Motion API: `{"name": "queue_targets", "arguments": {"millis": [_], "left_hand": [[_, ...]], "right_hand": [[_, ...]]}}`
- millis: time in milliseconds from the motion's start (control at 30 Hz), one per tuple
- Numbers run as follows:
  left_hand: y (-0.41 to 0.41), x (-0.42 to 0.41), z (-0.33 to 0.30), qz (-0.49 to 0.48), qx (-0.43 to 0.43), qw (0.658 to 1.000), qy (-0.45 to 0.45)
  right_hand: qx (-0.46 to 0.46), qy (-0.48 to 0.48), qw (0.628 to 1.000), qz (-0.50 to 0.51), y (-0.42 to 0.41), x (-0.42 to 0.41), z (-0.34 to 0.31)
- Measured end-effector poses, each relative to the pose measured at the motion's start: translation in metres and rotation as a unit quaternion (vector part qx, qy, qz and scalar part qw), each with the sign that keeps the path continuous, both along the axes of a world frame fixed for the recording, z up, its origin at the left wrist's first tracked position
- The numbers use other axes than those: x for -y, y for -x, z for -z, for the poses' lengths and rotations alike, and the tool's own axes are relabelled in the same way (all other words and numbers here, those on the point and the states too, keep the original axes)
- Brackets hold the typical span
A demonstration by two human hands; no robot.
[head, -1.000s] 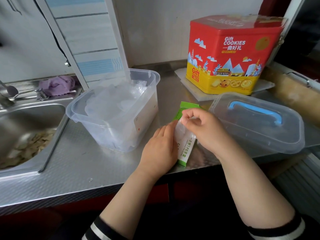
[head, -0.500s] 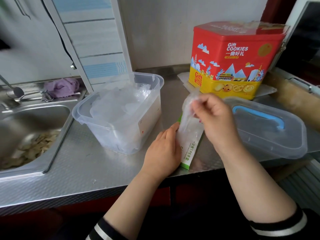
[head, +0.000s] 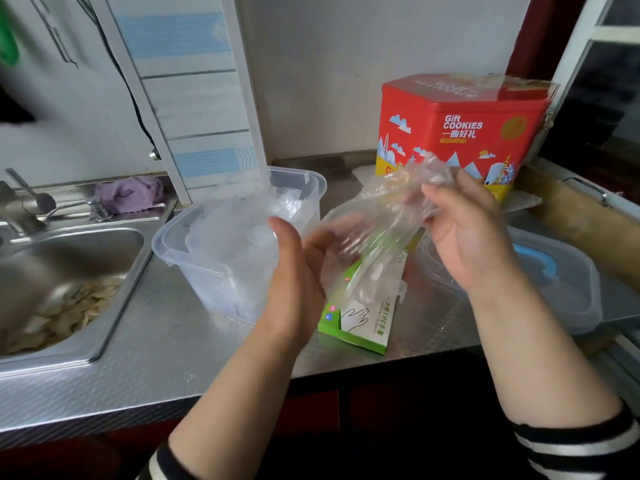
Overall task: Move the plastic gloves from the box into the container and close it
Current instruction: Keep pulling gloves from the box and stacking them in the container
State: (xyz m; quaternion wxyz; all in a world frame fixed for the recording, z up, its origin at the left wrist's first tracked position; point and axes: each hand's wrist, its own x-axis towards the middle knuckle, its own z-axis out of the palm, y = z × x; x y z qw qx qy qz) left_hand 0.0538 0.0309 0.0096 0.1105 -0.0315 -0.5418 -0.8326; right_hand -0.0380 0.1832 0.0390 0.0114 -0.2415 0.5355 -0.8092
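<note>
Gloves leave the box

The right hand (head: 464,237) has lifted gloves (head: 388,216) clear of the box (head: 360,320) near the table's front edge, fingers pinching them; the left hand (head: 298,268), fingers straight, has risen beside them, container (head: 242,237) next.

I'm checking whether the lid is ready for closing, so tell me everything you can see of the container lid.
The lid lies flat on the steel counter, off the container, at the right beside the glove box and in front of the cookie tin. It looks like clear, slightly frosted plastic, rectangular with rounded corners and a raised rim, with a blue handle on top. The right hand and forearm hide its left part; neither hand visibly touches it.
</note>
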Motion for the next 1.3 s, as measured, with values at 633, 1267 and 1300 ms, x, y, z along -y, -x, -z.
{"name": "queue_targets", "arguments": {"millis": [633,1267,1300], "left_hand": [[0.009,0.103,-0.061,-0.284,0.005,0.885,0.368],[0.052,0.143,-0.046,0.006,0.282,0.532,0.798],[0.055,0.144,-0.044,0.009,0.279,0.534,0.798]], "right_hand": [[-0.077,-0.145,0.985,0.045,0.017,0.074,-0.032],[-0.255,-0.623,0.725,0.148,0.058,0.169,-0.018],[-0.250,-0.586,0.753,0.163,0.059,0.162,-0.018]]}}
